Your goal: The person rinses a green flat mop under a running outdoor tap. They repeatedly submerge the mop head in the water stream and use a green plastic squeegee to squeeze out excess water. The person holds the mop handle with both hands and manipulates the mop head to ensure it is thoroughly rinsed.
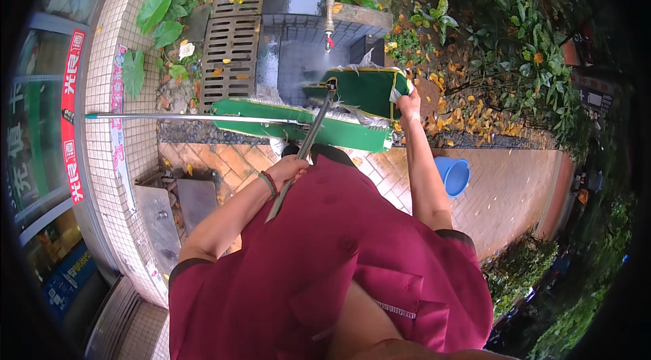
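Observation:
My left hand, with a beaded bracelet at the wrist, is closed around a metal mop pole. That pole slants up to a bracket on a green flat dust-mop head with yellow edging and grey-white fringe. At the head's right end, my right hand grips its corner. Water sprays from a wall tap with a red handle, just above the mop head. In front of me, a second green mop head lies across the basin's near side. Its silver pole stretches left to the tiled wall.
Behind the mops is a dark-tiled wash basin. A slotted drain grate runs along its left. A blue bucket stands on the brick paving to the right. Plants and fallen leaves fill the bed. A tiled ledge borders the left.

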Available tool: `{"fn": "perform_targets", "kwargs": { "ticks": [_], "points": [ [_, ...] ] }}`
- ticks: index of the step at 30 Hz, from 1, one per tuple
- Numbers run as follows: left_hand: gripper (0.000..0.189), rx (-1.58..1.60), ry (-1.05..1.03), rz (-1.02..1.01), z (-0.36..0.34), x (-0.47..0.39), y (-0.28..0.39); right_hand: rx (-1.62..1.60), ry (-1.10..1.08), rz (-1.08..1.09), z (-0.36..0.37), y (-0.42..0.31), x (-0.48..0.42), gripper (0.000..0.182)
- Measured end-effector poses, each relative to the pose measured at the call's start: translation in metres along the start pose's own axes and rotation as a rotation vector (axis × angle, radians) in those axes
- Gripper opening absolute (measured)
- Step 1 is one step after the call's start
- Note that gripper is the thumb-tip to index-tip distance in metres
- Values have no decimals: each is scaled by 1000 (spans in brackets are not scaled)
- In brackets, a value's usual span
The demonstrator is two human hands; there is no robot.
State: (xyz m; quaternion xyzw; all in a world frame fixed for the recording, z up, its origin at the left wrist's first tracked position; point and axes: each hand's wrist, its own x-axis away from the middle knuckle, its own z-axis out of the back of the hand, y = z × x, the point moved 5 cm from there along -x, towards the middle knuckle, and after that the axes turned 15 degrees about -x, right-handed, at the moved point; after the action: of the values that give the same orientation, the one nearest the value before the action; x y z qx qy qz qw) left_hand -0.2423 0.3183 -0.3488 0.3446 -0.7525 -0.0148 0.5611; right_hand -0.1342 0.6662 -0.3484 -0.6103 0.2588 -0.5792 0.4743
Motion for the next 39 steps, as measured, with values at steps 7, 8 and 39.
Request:
{"fn": "perform_targets", "kwargs": {
  "ticks": [7,8,39],
  "points": [
    [5,245,-9,25,-4,-4,6,171,-174,174,-49,-38,6,45],
    [6,267,-5,30,-5,-2,11,177,-186,184,-55,-39,-4,44],
    [6,167,-66,44,-19,8,-13,140,-223,376,41,68,94,38]
  ]
}}
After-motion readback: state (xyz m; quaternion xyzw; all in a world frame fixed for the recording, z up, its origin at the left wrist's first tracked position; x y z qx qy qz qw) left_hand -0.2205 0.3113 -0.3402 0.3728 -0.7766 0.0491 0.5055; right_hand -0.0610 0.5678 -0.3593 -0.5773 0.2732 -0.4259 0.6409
